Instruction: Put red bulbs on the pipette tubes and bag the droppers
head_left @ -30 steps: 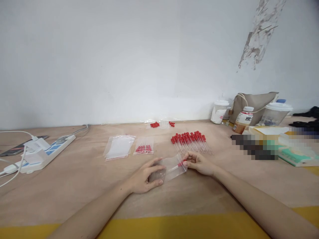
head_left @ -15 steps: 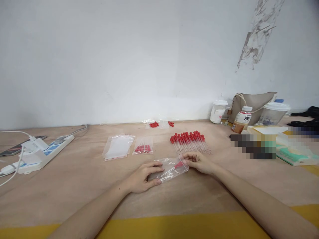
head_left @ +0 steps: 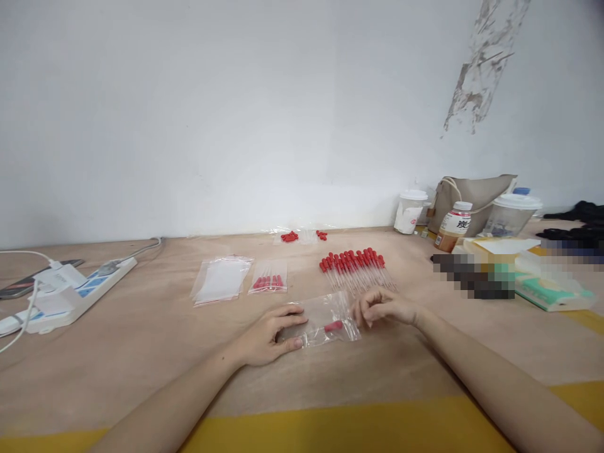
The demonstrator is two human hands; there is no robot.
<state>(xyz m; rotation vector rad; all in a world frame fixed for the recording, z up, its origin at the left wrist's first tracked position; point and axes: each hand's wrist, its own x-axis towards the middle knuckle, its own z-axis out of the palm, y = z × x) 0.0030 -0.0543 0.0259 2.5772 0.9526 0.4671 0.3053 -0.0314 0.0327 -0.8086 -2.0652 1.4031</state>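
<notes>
A clear zip-lock bag (head_left: 314, 314) lies on the table between my hands, holding a dropper with a red rubber bulb (head_left: 333, 326) near its right end. My left hand (head_left: 271, 336) rests on the bag's left end, its thumb and fingers spread apart. Beside the opposite end is my right hand (head_left: 384, 308), its fingers curled in with nothing visible in them. Just beyond it lies a row of red-bulbed droppers (head_left: 352, 264). Another bag with several droppers (head_left: 268, 280) and a stack of flat, clear bags (head_left: 223, 280) are farther left.
Loose red bulbs (head_left: 290, 236) lie on plastic by the wall. A white power strip (head_left: 85, 296) with cables and a phone (head_left: 35, 280) are at left. At right stand a lidded cup (head_left: 410, 212), a drink bottle (head_left: 453, 228), a grey bag (head_left: 476, 195) and a tissue pack (head_left: 550, 292).
My right hand has let go of the bag's right end and moved slightly right. The bag has settled flatter and the dropper in it has shifted toward the near edge. The left hand has hardly moved.
</notes>
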